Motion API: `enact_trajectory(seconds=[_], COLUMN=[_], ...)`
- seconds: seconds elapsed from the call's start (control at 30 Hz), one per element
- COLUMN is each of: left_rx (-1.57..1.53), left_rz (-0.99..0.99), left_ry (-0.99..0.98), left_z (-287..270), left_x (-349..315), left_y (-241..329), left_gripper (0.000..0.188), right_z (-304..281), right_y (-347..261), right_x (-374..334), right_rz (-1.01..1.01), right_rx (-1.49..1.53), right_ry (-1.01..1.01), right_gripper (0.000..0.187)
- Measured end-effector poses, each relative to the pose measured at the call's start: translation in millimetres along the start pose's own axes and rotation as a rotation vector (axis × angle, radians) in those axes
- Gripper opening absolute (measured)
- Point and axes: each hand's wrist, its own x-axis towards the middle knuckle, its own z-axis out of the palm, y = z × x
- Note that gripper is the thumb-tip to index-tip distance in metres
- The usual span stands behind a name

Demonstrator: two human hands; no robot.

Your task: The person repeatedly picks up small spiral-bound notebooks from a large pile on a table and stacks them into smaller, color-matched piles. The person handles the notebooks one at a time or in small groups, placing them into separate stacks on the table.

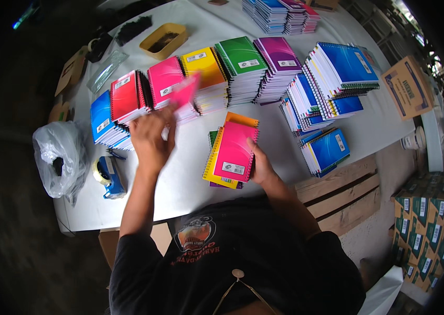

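My left hand (152, 137) reaches over the row of stacks, its fingers closed on the edge of a pink notebook (186, 93). Motion blurs this notebook, and I cannot tell whether it is fully clear of the pink stack (163, 73) behind it. In my right hand (262, 167) is a small fanned bundle of spiral notebooks, gripped at its right edge. A pink spiral notebook (236, 149) lies on top, with yellow (211, 169), orange, green and purple ones showing below. Beside my left hand stand the red stack (125, 97) and the blue stack (101, 118).
Further right stand yellow (201, 65), green (240, 55) and purple (278, 55) stacks, then mixed blue-topped piles (348, 63). A tape dispenser (111, 178), plastic bag (60, 157) and yellow tub (164, 41) lie left. Cartons (408, 86) stand right.
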Motion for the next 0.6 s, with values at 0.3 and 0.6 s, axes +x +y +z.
enact_trajectory(seconds=[0.3, 0.6], left_rx=[-0.084, 0.108], left_rz=[0.009, -0.167], left_ry=[-0.091, -0.016], left_z=[-12.0, -21.4], left_x=[1.1, -11.0], left_y=[-32.2, -50.4], left_gripper=[0.063, 0.030], right_z=[3.3, -0.2], right_y=[-5.0, 30.9], right_x=[0.7, 3.2], right_rz=[0.002, 0.246], right_rx=[0.073, 0.086], right_ry=[-0.015, 0.067], right_gripper=[0.048, 0.042])
